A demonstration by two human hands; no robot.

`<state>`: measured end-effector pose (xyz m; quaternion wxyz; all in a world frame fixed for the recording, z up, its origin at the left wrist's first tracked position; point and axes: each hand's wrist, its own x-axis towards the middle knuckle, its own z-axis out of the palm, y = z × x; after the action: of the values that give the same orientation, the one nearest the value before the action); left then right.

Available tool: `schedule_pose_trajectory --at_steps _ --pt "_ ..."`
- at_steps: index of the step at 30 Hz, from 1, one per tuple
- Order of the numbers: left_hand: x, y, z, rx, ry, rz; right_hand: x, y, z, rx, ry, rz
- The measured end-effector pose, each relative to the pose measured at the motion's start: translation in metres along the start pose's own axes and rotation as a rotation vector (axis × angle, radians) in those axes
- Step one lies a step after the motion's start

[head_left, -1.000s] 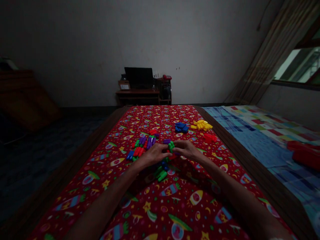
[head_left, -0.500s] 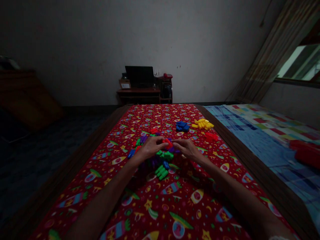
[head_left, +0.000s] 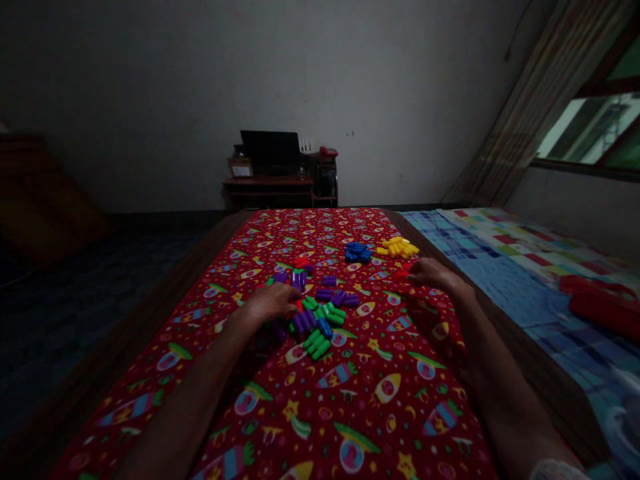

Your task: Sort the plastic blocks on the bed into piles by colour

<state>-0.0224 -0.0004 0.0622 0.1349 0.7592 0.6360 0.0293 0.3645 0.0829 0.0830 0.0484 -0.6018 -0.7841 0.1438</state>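
My left hand [head_left: 273,302] is over the left part of a mixed heap of plastic toy blocks, its fingers closed on a red block [head_left: 299,305] that shows only in part. Purple blocks [head_left: 303,323], green blocks [head_left: 317,345] and a blue block [head_left: 325,327] lie just right of it. Off to the right, my right hand [head_left: 434,273] is low over the cloth, thumb and fingers pinching at red blocks [head_left: 403,273]. Its fingers partly hide those. More purple blocks [head_left: 339,297] lie between the hands.
Blue blocks [head_left: 358,252] and yellow blocks [head_left: 399,247] form separate piles farther back. A red patterned cloth [head_left: 350,387] covers the long table. Beyond its right edge is a bed with a blue checked cover [head_left: 520,293] and a red bag [head_left: 605,307]. A monitor [head_left: 271,152] stands by the far wall.
My right hand has moved right, from the heap to the red pile, with red from between the hands. My left hand has shifted left and nearer, uncovering purple blocks. The view has turned slightly right.
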Motion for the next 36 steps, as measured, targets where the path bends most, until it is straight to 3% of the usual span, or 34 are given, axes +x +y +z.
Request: schedule_pose_trajectory --at_steps 3,6,11,13,15,17,20,22,24,26,29,32,36 --pt "0.004 0.004 0.003 0.042 -0.079 0.030 -0.002 0.024 -0.004 0.030 -0.083 0.156" --pt "0.008 0.004 -0.001 0.010 -0.051 0.048 -0.003 0.038 -0.001 0.020 -0.020 0.248" --pt "0.012 0.006 -0.008 -0.219 0.254 0.038 -0.003 0.039 0.002 0.030 0.236 0.235" --pt "0.012 0.011 -0.008 -0.390 0.292 0.095 -0.002 0.028 0.001 0.070 0.320 0.176" --pt "0.013 0.020 -0.004 -0.527 0.258 0.164 -0.003 0.005 0.002 0.148 0.353 0.047" --pt "0.012 0.033 0.003 -0.588 0.250 0.209 -0.006 -0.027 0.010 0.306 0.287 -0.152" --pt "0.010 0.057 0.019 -0.623 0.299 0.241 -0.014 -0.078 0.032 0.599 0.072 -0.470" --pt "0.009 0.070 0.028 -0.666 0.298 0.263 -0.017 -0.101 0.046 0.632 0.018 -0.581" --pt "0.010 0.074 0.030 -0.694 0.266 0.278 -0.016 -0.106 0.051 0.575 0.054 -0.589" --pt "0.010 0.064 0.023 -0.635 0.270 0.250 -0.010 -0.093 0.046 0.515 0.126 -0.523" --pt "0.007 0.028 -0.001 -0.322 0.346 0.098 -0.001 -0.049 0.021 0.413 0.294 -0.305" --pt "-0.002 -0.012 -0.022 0.008 0.201 -0.116 -0.004 0.001 -0.005 0.257 0.452 -0.032" --pt "-0.010 -0.030 -0.022 0.137 0.007 -0.199 -0.017 0.049 -0.015 0.170 0.403 0.233"
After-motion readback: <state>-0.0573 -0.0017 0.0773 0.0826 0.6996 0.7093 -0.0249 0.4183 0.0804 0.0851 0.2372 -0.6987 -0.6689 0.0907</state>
